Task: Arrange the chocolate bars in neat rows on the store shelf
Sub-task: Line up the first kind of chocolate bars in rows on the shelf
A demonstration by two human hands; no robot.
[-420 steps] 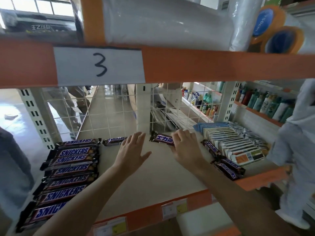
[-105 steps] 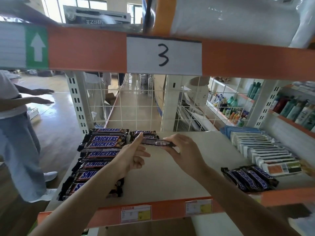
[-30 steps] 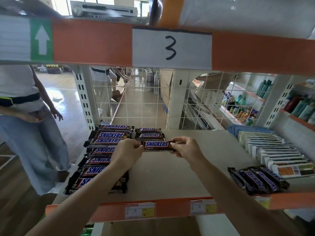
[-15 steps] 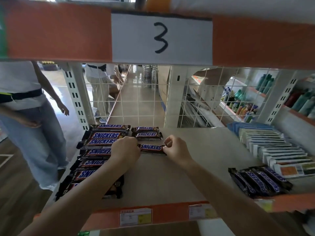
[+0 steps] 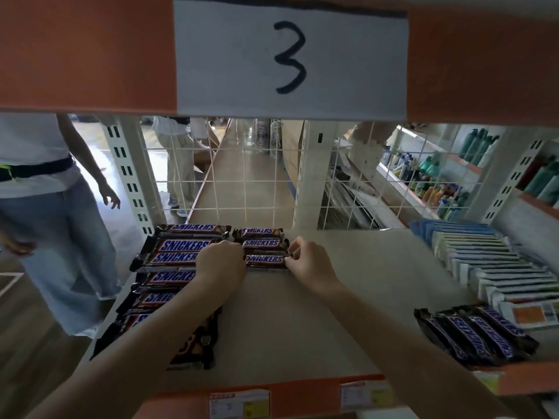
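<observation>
Seating third small bar in second column, near shelf back edge; left hand closed over its left end, right hand pinching its right end between thumb and fingertips. Advice: keep label up, butt against bar behind, square right ends with the two above, press flat before letting go.

Count:
- Small bars, second column: 3, held one included.
- Large bars, left column along shelf's left edge: about 7 visible; nearest ones hidden under left forearm, exact number unclear.
- Loose bars, shelf's front right corner: about 4, lying askew, yet to be placed.
- White packs, right edge: one long row, uncounted.
</observation>
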